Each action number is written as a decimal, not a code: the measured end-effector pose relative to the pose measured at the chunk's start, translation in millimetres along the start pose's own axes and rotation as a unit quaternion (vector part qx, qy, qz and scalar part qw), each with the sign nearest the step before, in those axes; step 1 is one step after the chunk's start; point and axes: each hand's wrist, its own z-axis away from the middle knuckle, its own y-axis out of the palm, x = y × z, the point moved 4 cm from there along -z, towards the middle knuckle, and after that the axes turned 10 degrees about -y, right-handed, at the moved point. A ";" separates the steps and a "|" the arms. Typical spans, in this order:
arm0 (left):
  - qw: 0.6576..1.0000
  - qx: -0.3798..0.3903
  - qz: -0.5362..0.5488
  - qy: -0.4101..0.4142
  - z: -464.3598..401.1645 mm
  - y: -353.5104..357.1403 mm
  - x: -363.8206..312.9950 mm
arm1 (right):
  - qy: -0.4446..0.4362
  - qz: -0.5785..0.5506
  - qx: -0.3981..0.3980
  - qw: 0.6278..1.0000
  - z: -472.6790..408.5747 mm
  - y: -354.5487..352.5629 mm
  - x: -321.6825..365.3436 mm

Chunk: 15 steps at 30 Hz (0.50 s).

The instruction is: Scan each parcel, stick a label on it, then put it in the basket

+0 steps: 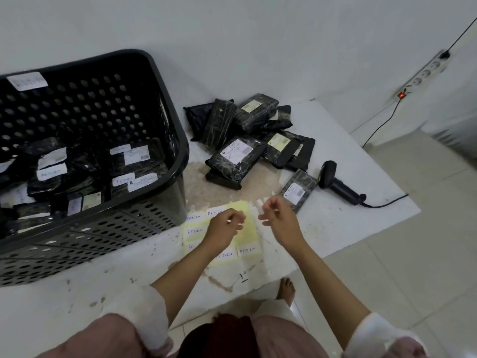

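The black basket (160,140) of labelled parcels fills the table's left. Right of it, both hands hover over the yellow label sheet (242,228): left hand (223,227) and right hand (280,215) loosely curled; whether they hold anything, I cannot tell. One parcel (298,189) lies just beside the scanner (338,183), near the table's right edge (402,202).
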 end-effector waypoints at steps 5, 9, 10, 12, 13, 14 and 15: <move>0.996 0.001 0.080 -0.041 0.1 34.0 -33.6 | -0.111 0.172 0.076 0.976 3.1 10.1 2.7; 0.984 -0.050 0.153 -0.069 -9.5 36.8 -37.2 | -0.141 0.170 0.139 0.965 -6.0 4.4 0.8; 0.983 -0.065 0.155 -0.075 -13.3 34.3 -36.7 | -0.137 0.153 0.145 0.968 -9.7 -0.4 -1.7; 0.978 -0.098 0.158 -0.091 -20.3 26.5 -33.9 | -0.120 0.154 0.130 0.972 -20.0 -18.2 -12.5; 0.976 -0.113 0.158 -0.100 -23.4 22.3 -31.8 | -0.111 0.185 0.119 0.969 -26.6 -30.1 -21.1; 0.974 -0.126 0.153 -0.108 -26.0 18.0 -29.2 | -0.099 0.228 0.117 0.962 -32.2 -42.6 -31.3; 0.973 -0.139 0.146 -0.116 -28.5 14.9 -27.3 | -0.083 0.276 0.124 0.950 -38.0 -56.0 -42.4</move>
